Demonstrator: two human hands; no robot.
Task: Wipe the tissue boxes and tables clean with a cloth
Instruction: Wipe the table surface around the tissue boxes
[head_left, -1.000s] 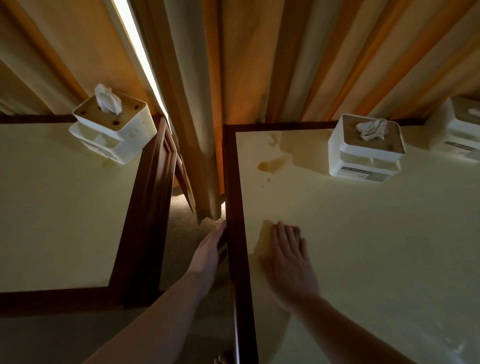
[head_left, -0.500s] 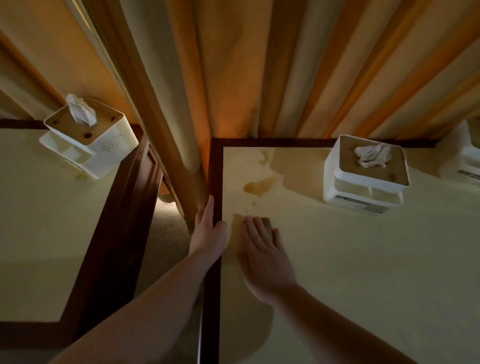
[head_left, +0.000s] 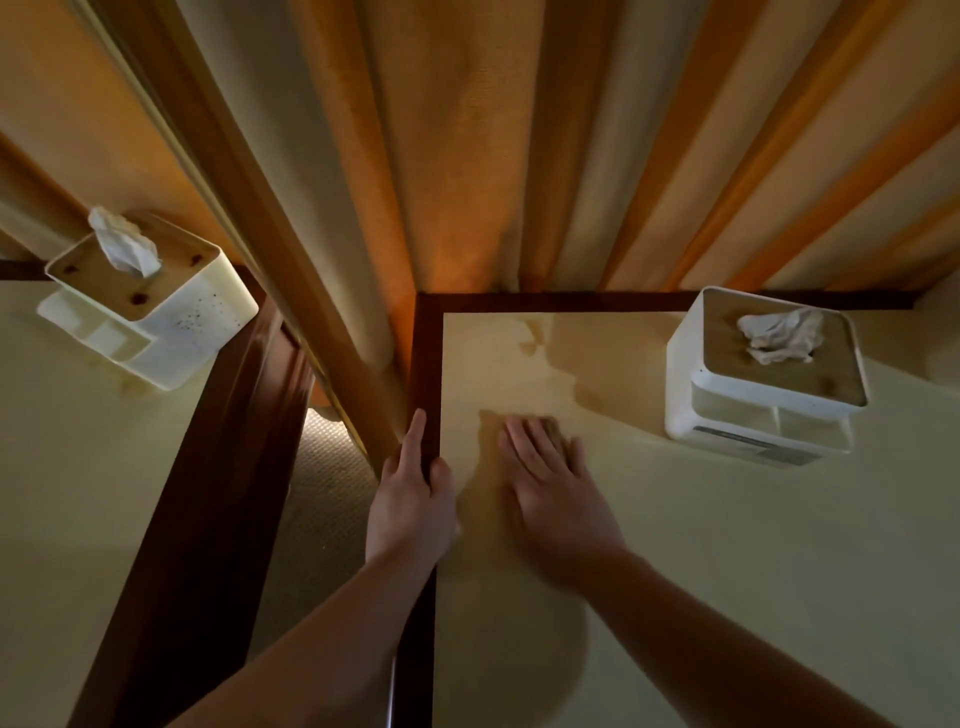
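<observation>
Right hand (head_left: 558, 493) presses a cloth (head_left: 550, 428) flat on the right tabletop (head_left: 727, 545) while the left hand (head_left: 413, 499) grips that tabletop's dark wooden edge (head_left: 426, 364).

The right hand's fingers lie straight and together over the brownish cloth, of which only a small part shows past the fingertips, toward 12 o'clock. The left hand sits just at 9 o'clock of the right hand, thumb on top of the edge strip, fingers curled over its outer side. A white tissue box (head_left: 763, 379) stands at 2 o'clock from the right hand, near the back edge, a crumpled tissue poking from its top. Brownish stains (head_left: 535, 332) mark the surface at 12 o'clock of the cloth. A second white tissue box (head_left: 156, 317), speckled, stands on the left tabletop (head_left: 78, 467) at 10 o'clock. Striped curtains (head_left: 493, 156) hang behind both.
</observation>
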